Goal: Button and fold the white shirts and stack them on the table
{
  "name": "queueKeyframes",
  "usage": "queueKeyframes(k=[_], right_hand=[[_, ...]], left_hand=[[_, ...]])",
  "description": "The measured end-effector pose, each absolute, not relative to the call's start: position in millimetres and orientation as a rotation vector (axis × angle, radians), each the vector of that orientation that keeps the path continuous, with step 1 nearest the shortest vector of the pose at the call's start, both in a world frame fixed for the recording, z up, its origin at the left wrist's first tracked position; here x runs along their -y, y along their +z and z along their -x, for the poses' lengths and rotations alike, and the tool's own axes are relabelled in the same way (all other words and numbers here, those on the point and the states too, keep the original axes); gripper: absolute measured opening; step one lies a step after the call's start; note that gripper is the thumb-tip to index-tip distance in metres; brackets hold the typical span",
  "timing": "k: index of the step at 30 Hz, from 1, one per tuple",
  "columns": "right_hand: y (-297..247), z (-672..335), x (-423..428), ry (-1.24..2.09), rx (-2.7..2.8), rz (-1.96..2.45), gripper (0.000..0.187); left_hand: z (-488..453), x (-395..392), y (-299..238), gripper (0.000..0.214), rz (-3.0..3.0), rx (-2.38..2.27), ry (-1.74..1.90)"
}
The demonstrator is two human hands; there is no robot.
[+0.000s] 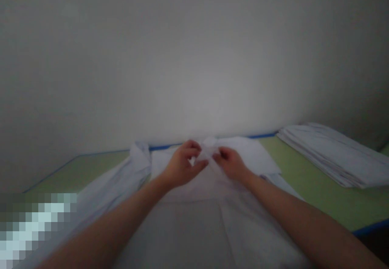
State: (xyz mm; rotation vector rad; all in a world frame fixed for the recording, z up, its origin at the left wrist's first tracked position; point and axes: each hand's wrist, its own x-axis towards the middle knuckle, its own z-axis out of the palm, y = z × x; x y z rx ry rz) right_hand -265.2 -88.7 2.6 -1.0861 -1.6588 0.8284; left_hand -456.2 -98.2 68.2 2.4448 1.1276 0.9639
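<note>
A white shirt (185, 228) lies spread in front of me, blurred in the dim light. My left hand (185, 163) is over its far end, thumb and fingers curved and apart, with pale cloth showing in the gap. Beside it, my right hand (231, 161) pinches a thin fold of the shirt between thumb and fingers. The two hands are close together but not touching. What looks like a sleeve (121, 184) stretches along the left, its end bunched near the wall. Flat white cloth (247, 151) lies beyond my right hand.
A green table (319, 188) with blue edging carries the cloth. Folded white fabric is stacked in a pile (337, 155) at the right. Behind the table rises a plain grey wall (194, 58). A pixelated patch covers the lower left corner.
</note>
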Motion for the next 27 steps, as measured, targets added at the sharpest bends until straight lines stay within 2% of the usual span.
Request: queueKeyframes(k=[4,10,17,27], right_hand=[[7.1,264.9,92.4,0.692,1.637,1.099,0.023],[17.1,273.0,109.5,0.345,1.831,1.009,0.009],[19.0,273.8,110.6,0.313,1.796,1.039,0.01],[20.2,270.9,108.9,0.38,1.859,1.029,0.011]], left_hand=[[456.3,93.6,59.0,0.022,-2.355,-1.333,0.773],[454.3,88.8,53.5,0.033,-2.177,-1.375,0.616],[451.4,94.2,61.4,0.03,-2.199,-1.22,0.665],[446.8,100.9,56.6,0.035,-2.293,-1.315,0.703]])
